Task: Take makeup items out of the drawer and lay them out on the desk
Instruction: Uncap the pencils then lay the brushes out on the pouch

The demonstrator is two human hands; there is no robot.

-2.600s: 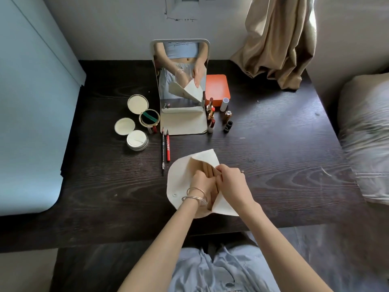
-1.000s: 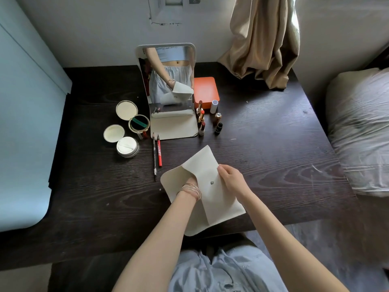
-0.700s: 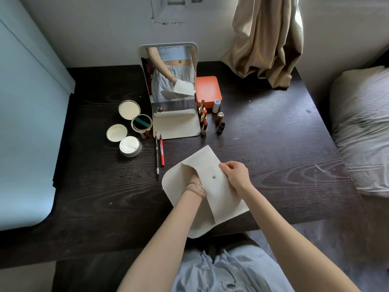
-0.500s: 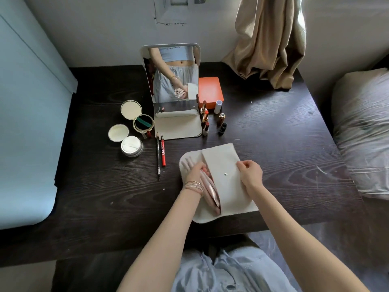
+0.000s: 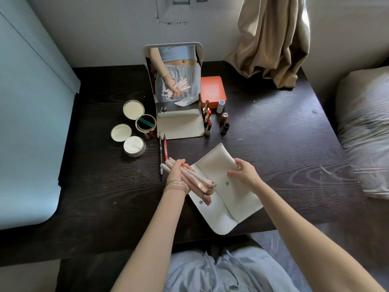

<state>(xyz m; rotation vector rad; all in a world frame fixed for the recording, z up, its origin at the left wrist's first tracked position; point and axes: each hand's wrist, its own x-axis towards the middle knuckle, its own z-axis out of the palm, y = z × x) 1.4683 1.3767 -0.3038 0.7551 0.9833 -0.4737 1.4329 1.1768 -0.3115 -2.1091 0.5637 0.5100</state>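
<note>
Left hand (image 5: 176,172): we now see it out of the pouch, where it was tucked under the flap half a second ago; it grips a bundle and sits at the pouch's 9 o'clock edge.
Makeup brushes (image 5: 193,179): the pink bundle, only half showing inside the pouch before, is now clear of it, slanting from 10 o'clock to 4 o'clock over the pouch's left end.
Pouch (image 5: 227,190): we see it swung round and opened out flat, its flap now pointing to 5 o'clock past the desk edge.
Right hand (image 5: 242,170): we find it shifted to the pouch's far end, fingers laid on the cloth.
</note>
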